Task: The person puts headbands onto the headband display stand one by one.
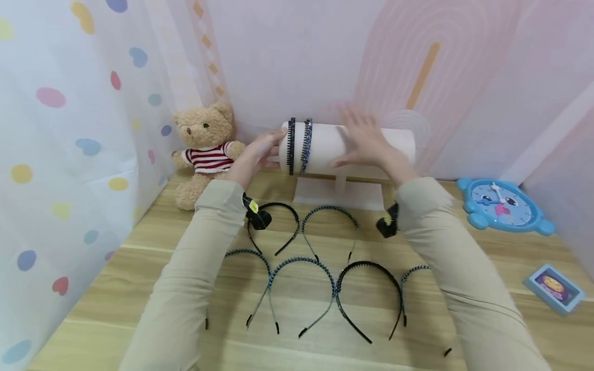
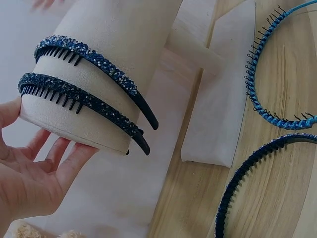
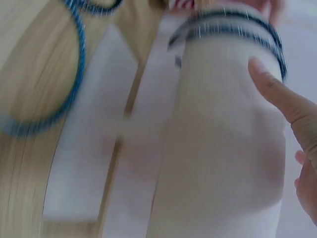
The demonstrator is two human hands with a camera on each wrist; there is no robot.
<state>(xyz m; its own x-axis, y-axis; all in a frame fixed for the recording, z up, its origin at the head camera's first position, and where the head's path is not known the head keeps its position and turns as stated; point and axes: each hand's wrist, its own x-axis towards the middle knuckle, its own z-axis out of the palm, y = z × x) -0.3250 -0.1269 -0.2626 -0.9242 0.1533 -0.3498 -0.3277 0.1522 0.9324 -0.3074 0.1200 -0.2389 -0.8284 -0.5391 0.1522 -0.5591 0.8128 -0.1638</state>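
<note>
Near the back of the wood-grained desk (image 1: 134, 263), a white, padded-looking cylinder (image 1: 322, 147), carried level on a pale, flat-footed stand (image 1: 315, 191). Around its left part, side by side and slightly apart, two slim headbands with glittery beading and comb teeth: a darker blue-black headband (image 2: 74, 90) nearest the end, a brighter blue headband (image 2: 94, 58) farther in.

Left grip (image 1: 256, 153): loosely spread at the cylinder's left end, thumb toward the upper side, fingertips against the end; apparently steadying rather than clasping, with no headband in hold. Right grip (image 1: 364, 136): wide, blurred, thumb and fingers well apart over the right part of the cylinder; holding nothing. Cannot tell whether touching.

Laid out on the desk in front: toothed blue headbands (image 2: 251, 77) and black headbands (image 2: 231, 188).

Judging by looks, expect a light cylinder, soft-skinned over a firm core, liable to tip or twist on its single post if pushed from one side. Support at both ends, evenly. Expect light, springy headbands, stiff but bendable, with teeth apt to snag the covering. Pinch by the smooth black tips (image 2: 148, 113), spread gently, and avoid rubbing the beading, possibly fragile.
</note>
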